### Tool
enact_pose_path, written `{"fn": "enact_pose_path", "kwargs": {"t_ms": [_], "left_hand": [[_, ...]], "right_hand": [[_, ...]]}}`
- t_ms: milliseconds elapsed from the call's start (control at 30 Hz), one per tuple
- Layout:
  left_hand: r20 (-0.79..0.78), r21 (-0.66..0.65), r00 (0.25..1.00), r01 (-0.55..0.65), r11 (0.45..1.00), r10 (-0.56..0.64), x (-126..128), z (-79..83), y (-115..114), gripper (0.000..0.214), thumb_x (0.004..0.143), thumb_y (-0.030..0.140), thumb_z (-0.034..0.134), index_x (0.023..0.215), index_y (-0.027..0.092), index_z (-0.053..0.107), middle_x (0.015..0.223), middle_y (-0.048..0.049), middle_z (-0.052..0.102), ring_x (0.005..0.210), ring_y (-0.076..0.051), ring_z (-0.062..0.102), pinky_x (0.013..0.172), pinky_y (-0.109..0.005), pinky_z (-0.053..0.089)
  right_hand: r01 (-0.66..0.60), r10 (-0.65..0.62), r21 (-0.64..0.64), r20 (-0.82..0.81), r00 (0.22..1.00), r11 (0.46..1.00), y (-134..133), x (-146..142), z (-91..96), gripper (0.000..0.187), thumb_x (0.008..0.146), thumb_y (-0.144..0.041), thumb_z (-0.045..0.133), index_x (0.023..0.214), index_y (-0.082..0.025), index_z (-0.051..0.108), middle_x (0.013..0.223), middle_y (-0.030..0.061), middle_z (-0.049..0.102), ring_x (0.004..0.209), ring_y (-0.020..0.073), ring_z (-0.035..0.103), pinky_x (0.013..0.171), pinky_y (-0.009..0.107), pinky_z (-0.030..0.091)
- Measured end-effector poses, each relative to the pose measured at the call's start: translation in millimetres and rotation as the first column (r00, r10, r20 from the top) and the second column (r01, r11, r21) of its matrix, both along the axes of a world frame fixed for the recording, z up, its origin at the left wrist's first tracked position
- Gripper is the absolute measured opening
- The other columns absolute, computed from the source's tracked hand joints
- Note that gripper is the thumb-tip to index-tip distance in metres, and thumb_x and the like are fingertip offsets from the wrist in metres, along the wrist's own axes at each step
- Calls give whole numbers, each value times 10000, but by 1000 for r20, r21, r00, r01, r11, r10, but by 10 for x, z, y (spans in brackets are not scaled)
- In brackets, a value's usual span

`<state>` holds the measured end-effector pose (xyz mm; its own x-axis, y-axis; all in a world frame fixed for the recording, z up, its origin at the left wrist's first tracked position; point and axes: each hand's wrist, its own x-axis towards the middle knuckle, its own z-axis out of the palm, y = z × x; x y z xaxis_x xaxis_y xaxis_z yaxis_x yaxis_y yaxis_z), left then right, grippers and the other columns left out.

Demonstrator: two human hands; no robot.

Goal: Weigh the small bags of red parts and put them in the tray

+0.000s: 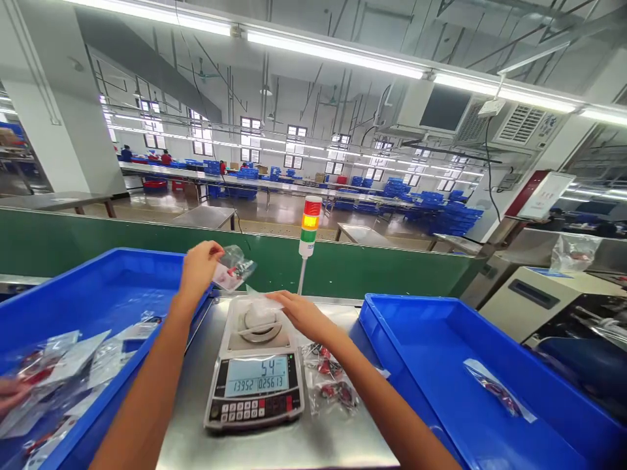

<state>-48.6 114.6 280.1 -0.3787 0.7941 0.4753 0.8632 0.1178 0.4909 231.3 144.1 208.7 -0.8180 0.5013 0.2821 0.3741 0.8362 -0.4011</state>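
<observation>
While the left hand [200, 261] is pinching a clear bag [236, 269] shut-fingered beyond the scale [255, 375], the right hand [300, 314] is touching plastic film [258, 305], its grip unclear; the bag is looking light, limp, slippery, suiting an edge pinch.

Work is going on in a big factory room. Tube lights [337, 53] are shining overhead, blue bins [396, 188] are sitting in piles far back, a signal light [310, 223] is glowing yellow, and a digital scale [257, 362] is resting on a metal counter [235, 450].
</observation>
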Motion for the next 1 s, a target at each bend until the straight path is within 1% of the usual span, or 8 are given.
{"fn": "enact_pose_path", "kwargs": {"t_ms": [100,167,333,400,500,667,833,1000], "left_hand": [[-10,77,974,-224,972,225,-369,240,-460,302,981,296,424,1076,115,646,1133,-66,667,1145,-272,623,1045,-463,494],[-1,80,933,-358,930,359,-590,262,-736,324,977,302,393,1038,95,635,1173,-88,640,1225,-356,578,1061,-595,474],[-21,-4,866,-500,866,500,-872,-85,-1069,258,912,351,412,899,161,587,1207,-161,606,1304,-477,496,1071,-681,446],[-36,2,908,-418,909,417,-772,-270,-1056,315,919,433,399,949,189,594,1195,-147,610,1284,-442,521,1098,-645,441],[-14,-12,993,-113,993,113,-367,-505,-958,469,928,560,380,1060,181,623,1170,-102,649,1160,-331,604,1103,-543,466],[56,-19,933,356,934,-354,460,-772,-802,464,947,561,394,1082,191,639,1173,-90,663,1157,-277,587,1084,-456,473],[59,-10,894,446,895,-444,785,-927,-755,345,989,460,398,1047,210,630,1156,-78,649,1140,-275,582,1018,-458,493],[2,-16,886,464,886,-464,796,-1033,-761,221,998,344,463,1075,210,622,1153,-68,650,1144,-262,583,1008,-433,501]], "right_hand": [[-21,17,22,147,989,1000,110,-246,-22,542,973,-107,535,1482,-291,505,1537,70,500,1361,263,521,1141,499,438],[-33,33,0,167,985,999,117,-242,-48,566,946,-145,626,1480,-292,510,1575,77,455,1398,281,481,1151,515,427],[97,-98,-20,-39,994,995,54,251,-251,478,986,-224,586,1458,-276,528,1502,67,530,1385,235,481,1190,469,382],[267,-267,-32,-9,964,963,49,521,-440,428,1008,-254,547,1435,-247,551,1451,86,571,1364,260,491,1169,492,395],[497,-477,-39,223,850,867,31,884,-816,446,1001,-320,575,1436,-222,557,1483,136,542,1382,351,457,1118,590,403],[637,-549,-100,417,724,764,-69,1219,-1315,558,943,-404,672,1455,-225,540,1520,153,507,1384,402,442,1101,639,358],[640,-580,-120,323,748,759,-74,1230,-1431,417,950,-336,634,1335,-176,646,1333,145,661,1275,320,568,1065,432,428],[675,-651,-146,184,737,723,-13,1246,-1455,382,970,-356,543,1287,-194,682,1316,115,684,1245,291,612,1048,396,456]]}}
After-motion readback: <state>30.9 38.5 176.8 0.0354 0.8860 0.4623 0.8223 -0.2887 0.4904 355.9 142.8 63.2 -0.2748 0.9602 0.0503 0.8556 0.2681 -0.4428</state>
